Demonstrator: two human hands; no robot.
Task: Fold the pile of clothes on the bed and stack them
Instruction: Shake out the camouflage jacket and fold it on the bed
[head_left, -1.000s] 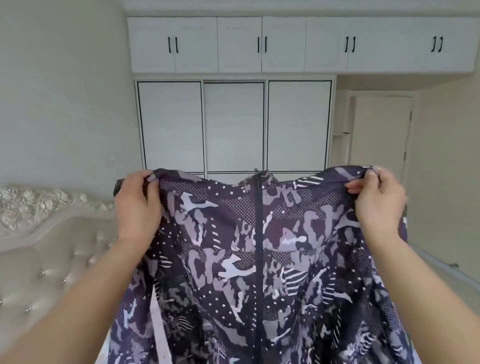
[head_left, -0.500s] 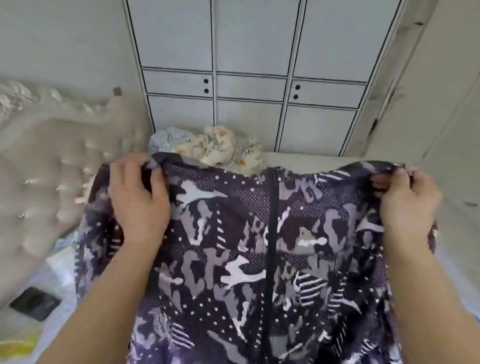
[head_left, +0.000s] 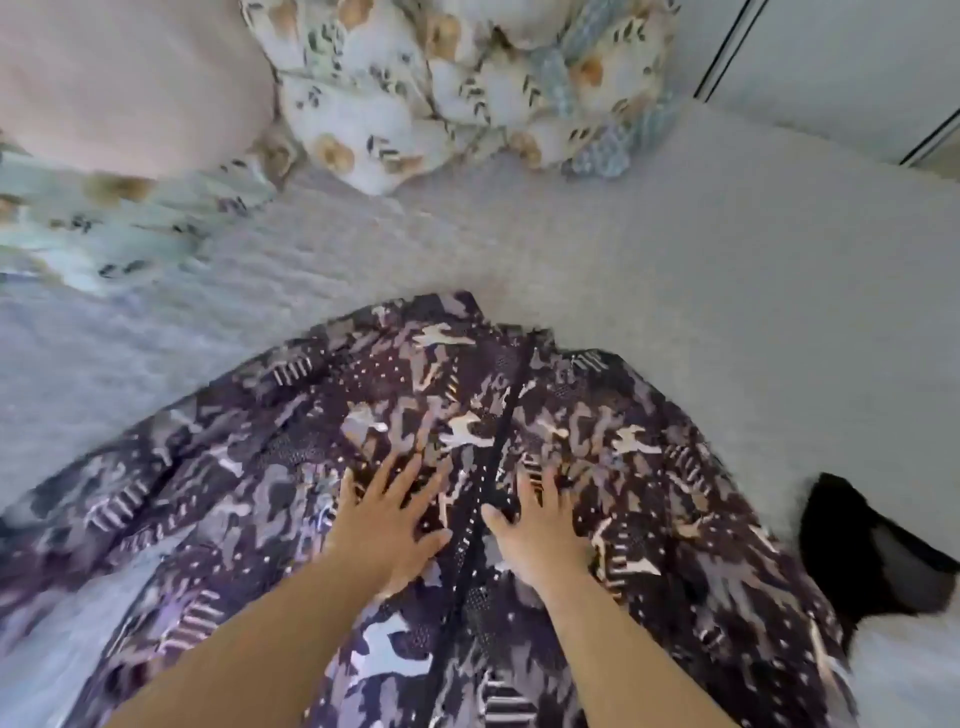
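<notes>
At centre frame, both hands lie palm-down on a dark purple-and-grey camouflage-print jacket (head_left: 363, 467) spread flat on the bed. Left hand (head_left: 389, 525): fingers (head_left: 387, 478) straight and splayed wide, pressing the fabric just left of the dark zip line (head_left: 498, 452) that runs up the garment's middle; nothing is grasped. Right hand (head_left: 540, 530): fingers (head_left: 548, 483) extended and slightly spread, resting flat on the cloth just right of the zip, thumb angled inward toward it; nothing is grasped here either. The two hands sit side by side, apart, with the zip between them. Both bare forearms enter from the lower edge. The jacket fans outward from the hands, its far edge toward the middle of the pale grey textured bedspread (head_left: 675, 249), its left part trailing toward the left edge with some creases. A black garment (head_left: 862, 551) lies on the bed just beside the jacket's right margin. At the far side of the bed rests a crumpled pile of white floral-print cloth (head_left: 426, 88) with a pale blue patterned piece at its right end. A pale pink cushion (head_left: 130, 83) occupies the upper left corner, with more floral fabric (head_left: 104, 223) below it. White panelled cupboard fronts (head_left: 841, 62) show at upper right.
</notes>
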